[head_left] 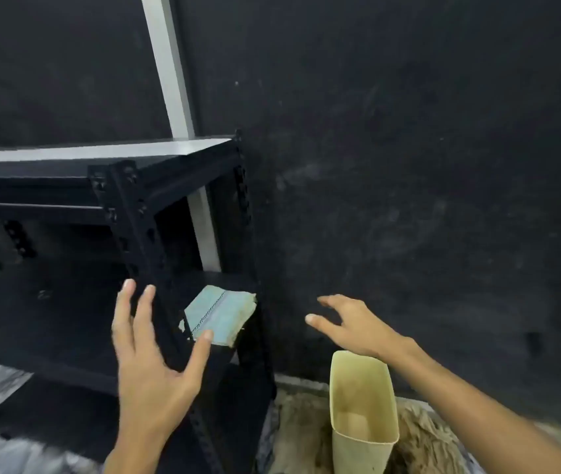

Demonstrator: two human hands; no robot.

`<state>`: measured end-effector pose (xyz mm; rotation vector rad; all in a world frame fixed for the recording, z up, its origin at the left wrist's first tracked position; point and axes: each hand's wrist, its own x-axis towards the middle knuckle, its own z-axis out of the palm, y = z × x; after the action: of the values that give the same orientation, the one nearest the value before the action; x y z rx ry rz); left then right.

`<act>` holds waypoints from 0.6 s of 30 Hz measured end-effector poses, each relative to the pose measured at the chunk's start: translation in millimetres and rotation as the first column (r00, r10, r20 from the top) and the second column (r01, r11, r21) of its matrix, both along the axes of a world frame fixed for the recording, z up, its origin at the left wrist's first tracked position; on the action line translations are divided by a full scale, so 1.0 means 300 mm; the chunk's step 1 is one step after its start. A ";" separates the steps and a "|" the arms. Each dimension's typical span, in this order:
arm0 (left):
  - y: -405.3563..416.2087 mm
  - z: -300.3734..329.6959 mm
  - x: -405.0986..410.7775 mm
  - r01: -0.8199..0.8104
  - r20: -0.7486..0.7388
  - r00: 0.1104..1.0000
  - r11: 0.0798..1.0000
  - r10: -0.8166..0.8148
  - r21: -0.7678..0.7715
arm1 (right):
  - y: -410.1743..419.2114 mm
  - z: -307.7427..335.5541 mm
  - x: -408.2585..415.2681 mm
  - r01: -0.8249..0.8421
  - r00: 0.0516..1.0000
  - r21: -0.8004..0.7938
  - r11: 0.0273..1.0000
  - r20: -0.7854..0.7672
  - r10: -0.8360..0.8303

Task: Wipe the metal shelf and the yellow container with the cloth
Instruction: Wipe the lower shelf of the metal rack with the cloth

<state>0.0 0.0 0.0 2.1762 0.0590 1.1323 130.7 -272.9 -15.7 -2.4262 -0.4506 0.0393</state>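
wiping looks not begun: folded light-blue cloth (219, 316), soft with a stitched seam, lies on the black perforated metal shelf (67, 323)'s lower tier. left hand (150, 354) and right hand (350, 323) both spread, empty. matte yellow container (362, 405), tall rectangular, stands on floor beside the shelf.

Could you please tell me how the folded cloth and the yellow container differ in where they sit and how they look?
The cloth lies flat and folded on a black metal shelf, while the yellow container stands upright on the floor beside it. The cloth is soft and light blue; the container is rigid, pale yellow and open-topped. Neither is held: both the left hand and the right hand are open.
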 end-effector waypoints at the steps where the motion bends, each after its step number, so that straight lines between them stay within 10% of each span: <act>1: 0.005 -0.010 0.034 0.001 -0.017 1.000 1.000 -0.002 -0.021 | 0.055 -0.031 0.040 -0.031 1.000 -0.005 1.000 0.002 0.031; 18: 0.092 -0.262 0.353 -0.253 0.166 0.960 0.952 0.225 0.170 | 0.683 -0.339 0.460 -0.323 0.933 -0.269 0.908 0.074 0.353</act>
<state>105.9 27.7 -78.5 2.2918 0.1618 1.4846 268.7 -68.1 -117.5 -2.5768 -0.9743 0.1063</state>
